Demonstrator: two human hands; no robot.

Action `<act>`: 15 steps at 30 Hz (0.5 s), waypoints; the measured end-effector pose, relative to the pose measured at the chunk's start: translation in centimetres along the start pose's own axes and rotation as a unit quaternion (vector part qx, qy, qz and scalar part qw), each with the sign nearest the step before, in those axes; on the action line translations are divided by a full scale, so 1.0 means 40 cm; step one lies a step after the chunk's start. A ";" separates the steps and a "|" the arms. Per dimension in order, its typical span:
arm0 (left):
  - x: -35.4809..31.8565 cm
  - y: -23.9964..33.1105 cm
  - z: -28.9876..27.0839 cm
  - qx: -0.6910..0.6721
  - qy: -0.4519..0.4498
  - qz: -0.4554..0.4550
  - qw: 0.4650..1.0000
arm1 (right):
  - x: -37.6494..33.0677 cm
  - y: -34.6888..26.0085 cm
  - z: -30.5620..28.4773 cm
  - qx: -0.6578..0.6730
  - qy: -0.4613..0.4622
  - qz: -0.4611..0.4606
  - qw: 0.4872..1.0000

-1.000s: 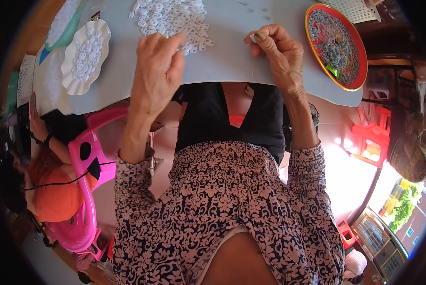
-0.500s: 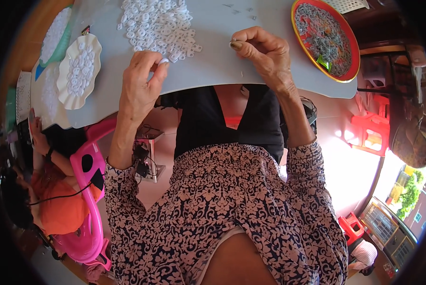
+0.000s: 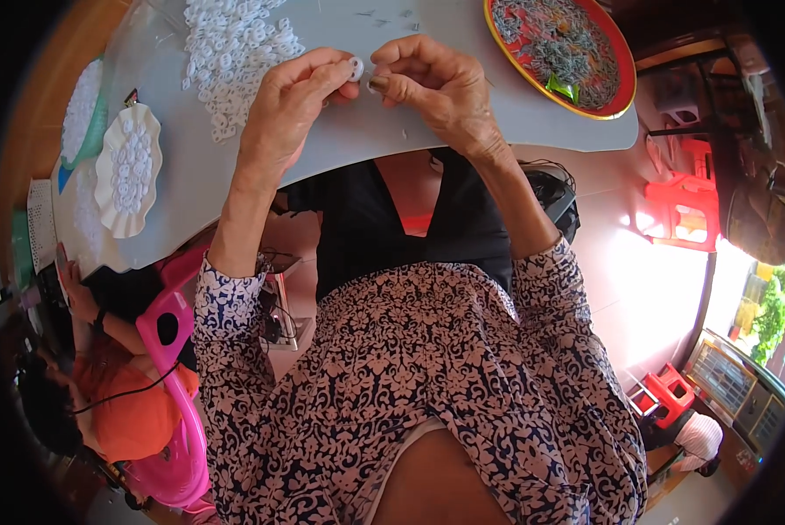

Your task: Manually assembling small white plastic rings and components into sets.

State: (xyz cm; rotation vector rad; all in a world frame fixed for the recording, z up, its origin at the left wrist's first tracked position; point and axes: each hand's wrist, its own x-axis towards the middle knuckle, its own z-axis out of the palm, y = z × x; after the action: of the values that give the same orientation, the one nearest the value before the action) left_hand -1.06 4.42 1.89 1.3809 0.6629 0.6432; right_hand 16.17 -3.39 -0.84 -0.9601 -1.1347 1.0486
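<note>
My left hand (image 3: pixel 289 107) pinches a small white ring (image 3: pixel 355 67) between thumb and fingers above the grey table (image 3: pixel 348 144). My right hand (image 3: pixel 434 86) has its fingertips closed right beside that ring, pinching something too small to make out. A pile of small white rings (image 3: pixel 235 52) lies on the table just left of my left hand. A round red tray (image 3: pixel 621 94) holding small grey pieces stands at the right.
A white scalloped dish (image 3: pixel 130 171) with white rings sits at the table's left, with a second dish (image 3: pixel 79 114) behind it. A seated person in orange on a pink chair (image 3: pixel 174 376) is at lower left. Red stools (image 3: pixel 685 210) stand on the floor at right.
My left hand left the pile of rings with one white ring and moved right. Both hands have come together over the table's middle.
</note>
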 end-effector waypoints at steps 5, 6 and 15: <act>0.005 0.029 0.007 0.097 -0.010 -0.004 0.995 | 0.000 0.003 0.000 -0.029 0.002 -0.001 1.000; 0.006 0.034 0.008 0.130 -0.011 0.003 0.991 | 0.000 0.009 -0.002 -0.020 0.000 -0.004 1.000; 0.045 0.052 -0.041 0.254 -0.113 0.009 0.960 | 0.005 0.002 0.004 -0.053 -0.029 -0.040 0.997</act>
State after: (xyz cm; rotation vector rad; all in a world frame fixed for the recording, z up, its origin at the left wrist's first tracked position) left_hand -1.13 7.03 3.74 1.9060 0.6570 0.3265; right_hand 16.04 -3.15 -0.85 -0.9646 -1.2757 0.9648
